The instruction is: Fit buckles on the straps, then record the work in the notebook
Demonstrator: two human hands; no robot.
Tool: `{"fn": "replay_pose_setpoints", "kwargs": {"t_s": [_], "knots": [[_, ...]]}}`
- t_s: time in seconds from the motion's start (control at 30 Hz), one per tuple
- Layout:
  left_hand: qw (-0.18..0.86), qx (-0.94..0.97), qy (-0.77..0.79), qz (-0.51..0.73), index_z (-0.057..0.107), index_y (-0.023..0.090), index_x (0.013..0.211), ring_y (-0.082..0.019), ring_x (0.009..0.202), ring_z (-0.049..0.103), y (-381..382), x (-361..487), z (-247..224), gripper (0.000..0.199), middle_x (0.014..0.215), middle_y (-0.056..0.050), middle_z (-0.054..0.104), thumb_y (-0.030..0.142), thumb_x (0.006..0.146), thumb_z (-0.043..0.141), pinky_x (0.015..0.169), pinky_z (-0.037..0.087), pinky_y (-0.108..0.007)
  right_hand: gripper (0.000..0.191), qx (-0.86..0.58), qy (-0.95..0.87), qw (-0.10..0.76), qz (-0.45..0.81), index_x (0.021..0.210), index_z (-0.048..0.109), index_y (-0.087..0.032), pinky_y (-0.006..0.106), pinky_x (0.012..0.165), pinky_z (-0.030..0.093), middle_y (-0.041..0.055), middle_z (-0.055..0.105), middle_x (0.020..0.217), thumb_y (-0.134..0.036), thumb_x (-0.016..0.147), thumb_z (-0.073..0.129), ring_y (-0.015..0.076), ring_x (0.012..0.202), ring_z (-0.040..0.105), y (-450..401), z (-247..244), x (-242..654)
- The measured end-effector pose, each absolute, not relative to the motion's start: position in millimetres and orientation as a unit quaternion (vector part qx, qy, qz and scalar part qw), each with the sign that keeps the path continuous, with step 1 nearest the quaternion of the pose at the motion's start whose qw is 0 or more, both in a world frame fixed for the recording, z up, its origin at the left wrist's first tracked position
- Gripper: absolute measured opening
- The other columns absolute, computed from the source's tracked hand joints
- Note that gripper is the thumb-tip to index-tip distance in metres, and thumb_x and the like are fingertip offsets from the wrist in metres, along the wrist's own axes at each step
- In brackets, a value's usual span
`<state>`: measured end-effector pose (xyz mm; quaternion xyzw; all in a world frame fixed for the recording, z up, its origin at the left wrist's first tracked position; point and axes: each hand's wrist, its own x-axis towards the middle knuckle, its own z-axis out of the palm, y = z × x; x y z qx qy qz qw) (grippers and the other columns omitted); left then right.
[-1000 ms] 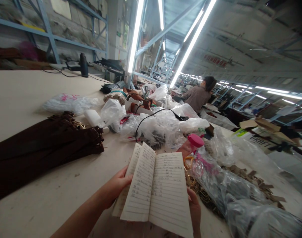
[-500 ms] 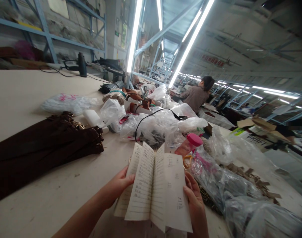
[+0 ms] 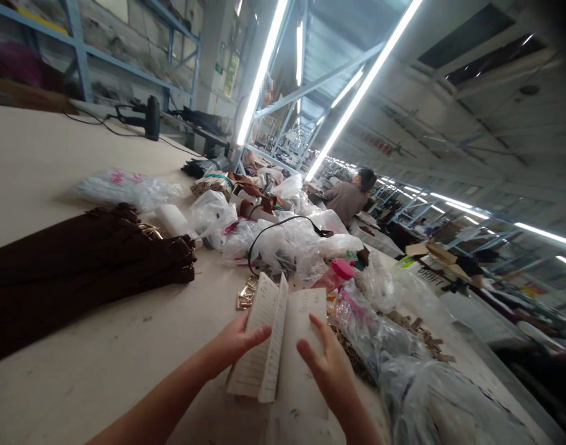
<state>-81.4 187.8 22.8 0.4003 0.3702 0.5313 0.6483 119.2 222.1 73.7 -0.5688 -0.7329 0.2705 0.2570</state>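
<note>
A notebook [image 3: 299, 371] with handwritten, lined pages lies open in front of me, some leaves standing up along its middle. My left hand [image 3: 234, 343] grips it from the left side, thumb over the written pages and fingers underneath. Over the right-hand page is my right hand [image 3: 331, 364], its thumb and index finger spread apart; the other fingers are partly hidden. Gold-coloured metal buckles [image 3: 246, 293] rest on the table just beyond the notebook's left edge.
A bundle of dark brown strips [image 3: 88, 266] covers the left of the table [image 3: 138, 346]. Clear plastic bags [image 3: 283, 241] pile up beyond the notebook. A pink-lidded container [image 3: 342, 269] and more bags [image 3: 412, 395] lie to the right. A person [image 3: 345, 201] is further back.
Several notebook leaves have swung to the left, baring the right-hand page. My right hand has moved from the right edge onto that page, with its fingers spread. The buckles now show.
</note>
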Motion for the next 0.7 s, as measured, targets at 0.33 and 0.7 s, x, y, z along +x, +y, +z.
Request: {"fn": "replay_pose_setpoints", "kwargs": {"t_s": [0.33,0.7], "knots": [[0.611,0.426,0.364,0.559,0.053,0.014,0.119,-0.031,0.111,0.053,183,-86,14,0.062,0.119,-0.013,0.06,0.047,0.068,0.068,0.095,0.042,-0.041,0.066,-0.558,-0.737,0.3,0.236,0.122,0.052,-0.012,0.042,0.103,0.03,0.0154,0.052,0.128,-0.052,0.07,0.061,0.0305,0.12,0.045,201,76,78],[0.635,0.36,0.383,0.566,0.051,0.013,0.118,-0.031,0.104,0.057,186,-86,1,0.067,0.115,-0.015,0.061,0.055,0.068,0.063,0.088,0.046,-0.042,0.06,-0.527,-0.498,0.431,0.537,0.118,0.053,-0.022,0.037,0.083,0.049,0.0075,0.063,0.115,-0.053,0.068,0.065,0.0263,0.104,0.059,197,49,123]]}}
